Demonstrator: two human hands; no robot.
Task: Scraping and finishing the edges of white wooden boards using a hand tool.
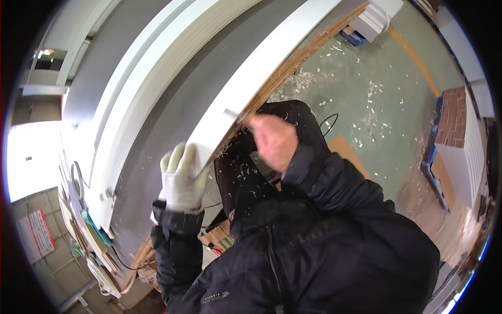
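Note:
A long white board [256,62] runs along the edge of the grey bench top. My left hand [180,186], in a pale work glove, holds its near end, fingers along one side and thumb by the other. Bare and blurred by motion, my right hand [274,140] is closed around a small hand tool. The tool's flat metal blade [230,113] reaches over the board's right edge; its handle is mostly hidden in my fist. Thin shavings [226,149] hang at the edge below my right hand.
More long white boards [141,78] lie stacked across the grey bench [157,123]. White chips [374,99] litter the green floor. Further white pieces [371,21] are at the far right; a stack of brown-ended panels [452,118] stands on the right. A cable [329,123] loops beside my knee.

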